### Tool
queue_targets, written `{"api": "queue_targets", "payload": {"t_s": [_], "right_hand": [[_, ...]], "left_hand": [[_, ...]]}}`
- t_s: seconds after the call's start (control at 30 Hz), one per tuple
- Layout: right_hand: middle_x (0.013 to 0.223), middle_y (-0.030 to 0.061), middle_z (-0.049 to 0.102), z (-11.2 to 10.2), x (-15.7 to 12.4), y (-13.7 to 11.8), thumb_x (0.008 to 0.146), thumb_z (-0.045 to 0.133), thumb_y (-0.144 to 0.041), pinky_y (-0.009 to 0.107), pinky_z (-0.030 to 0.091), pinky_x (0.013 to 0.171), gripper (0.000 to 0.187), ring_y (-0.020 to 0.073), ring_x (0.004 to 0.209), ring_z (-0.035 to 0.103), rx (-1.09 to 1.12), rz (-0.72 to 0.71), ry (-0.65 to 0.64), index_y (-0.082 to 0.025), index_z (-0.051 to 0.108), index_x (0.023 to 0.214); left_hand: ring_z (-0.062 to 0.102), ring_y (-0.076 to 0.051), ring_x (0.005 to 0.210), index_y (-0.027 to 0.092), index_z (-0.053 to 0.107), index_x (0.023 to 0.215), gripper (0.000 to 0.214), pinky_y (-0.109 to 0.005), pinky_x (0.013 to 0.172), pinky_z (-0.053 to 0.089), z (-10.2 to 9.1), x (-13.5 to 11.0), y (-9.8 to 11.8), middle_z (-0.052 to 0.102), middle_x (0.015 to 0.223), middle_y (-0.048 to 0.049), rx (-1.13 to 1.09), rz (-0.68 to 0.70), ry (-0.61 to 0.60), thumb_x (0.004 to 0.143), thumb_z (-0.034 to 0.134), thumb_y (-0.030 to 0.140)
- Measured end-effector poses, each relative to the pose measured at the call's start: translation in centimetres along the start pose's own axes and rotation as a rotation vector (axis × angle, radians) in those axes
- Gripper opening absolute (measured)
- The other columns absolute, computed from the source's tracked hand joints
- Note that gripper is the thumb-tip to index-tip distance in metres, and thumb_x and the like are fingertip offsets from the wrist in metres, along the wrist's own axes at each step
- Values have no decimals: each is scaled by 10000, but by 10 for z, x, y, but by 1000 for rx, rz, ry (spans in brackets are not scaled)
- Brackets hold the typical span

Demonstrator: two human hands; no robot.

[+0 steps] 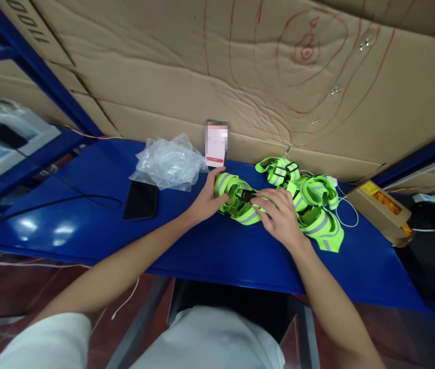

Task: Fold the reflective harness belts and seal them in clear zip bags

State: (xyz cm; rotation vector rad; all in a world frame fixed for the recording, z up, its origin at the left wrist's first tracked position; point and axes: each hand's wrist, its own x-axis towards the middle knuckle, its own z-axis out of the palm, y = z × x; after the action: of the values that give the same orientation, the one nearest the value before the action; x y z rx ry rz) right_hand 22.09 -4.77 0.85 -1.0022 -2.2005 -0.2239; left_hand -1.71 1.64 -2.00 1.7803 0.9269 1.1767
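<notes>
A folded bundle of neon green reflective straps with grey bands lies on the blue table. My left hand grips its left end, fingers curled over it. My right hand presses on its right side, fingers closed around the straps near a small black buckle. More green reflective straps lie in a loose heap just right of my right hand.
A black phone lies flat left of my hands, beside crumpled clear plastic bags. A small white card leans on the cardboard wall. A cardboard box and white cable sit at the right.
</notes>
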Motion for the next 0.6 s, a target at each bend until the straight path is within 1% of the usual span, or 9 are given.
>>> {"api": "queue_targets", "payload": {"t_s": [0.07,0.1,0.17,0.23,0.33,0.47,0.53,0.6], "right_hand": [[1217,79,683,0,-1,0,981,530,-226,463,419,1016,261,257,1189,601,-7,-4,-33,-272,670,1197],[1230,78,680,0,-1,-1,985,519,-214,471,411,1031,273,257,1207,593,-14,-8,-54,-278,669,1204],[1245,74,680,0,-1,-4,988,507,-182,485,398,1059,296,254,1233,584,-24,-28,-89,-288,667,1214],[1236,63,688,1,0,-9,991,503,-159,492,398,1081,312,241,1236,587,-19,-59,-115,-301,667,1214],[1200,48,704,5,1,-15,1000,490,-152,489,429,1092,308,218,1221,601,0,-124,-139,-304,675,1193],[1159,52,717,12,2,-18,999,488,-141,486,473,1081,273,211,1193,620,-24,-215,-119,-262,690,1137],[1157,53,714,15,2,-17,993,487,-137,494,471,1089,269,209,1186,622,-5,-216,-120,-258,690,1119],[1175,55,702,15,2,-17,979,500,-145,509,447,1108,256,212,1194,614,14,-181,-131,-268,689,1101]], "left_hand": [[360,-326,1401,223,372,1437,717,-487,1183,256,-1,-4,8,375,1497,-149,180,211,-8,802,699,280],[304,-343,1440,235,410,1431,697,-503,1196,216,-1,-7,12,326,1544,-147,268,294,-14,806,713,297],[271,-371,1460,264,518,1379,600,-535,1185,197,-2,-10,17,283,1587,-129,404,400,-39,818,720,334],[305,-384,1443,281,624,1284,479,-551,1167,199,-2,-12,18,326,1576,-113,480,462,-76,821,721,359],[388,-365,1393,287,676,1212,393,-541,1143,231,-4,-11,15,442,1507,-111,514,485,-139,829,710,369],[405,-341,1390,267,662,1226,416,-513,1130,266,-9,-6,14,463,1495,-122,506,460,-268,830,704,389],[409,-332,1390,259,673,1198,393,-504,1129,269,-11,-4,15,486,1475,-122,490,438,-301,834,704,404],[429,-324,1376,262,689,1162,360,-502,1133,262,-11,-4,17,523,1441,-114,476,401,-288,832,709,405]]}}
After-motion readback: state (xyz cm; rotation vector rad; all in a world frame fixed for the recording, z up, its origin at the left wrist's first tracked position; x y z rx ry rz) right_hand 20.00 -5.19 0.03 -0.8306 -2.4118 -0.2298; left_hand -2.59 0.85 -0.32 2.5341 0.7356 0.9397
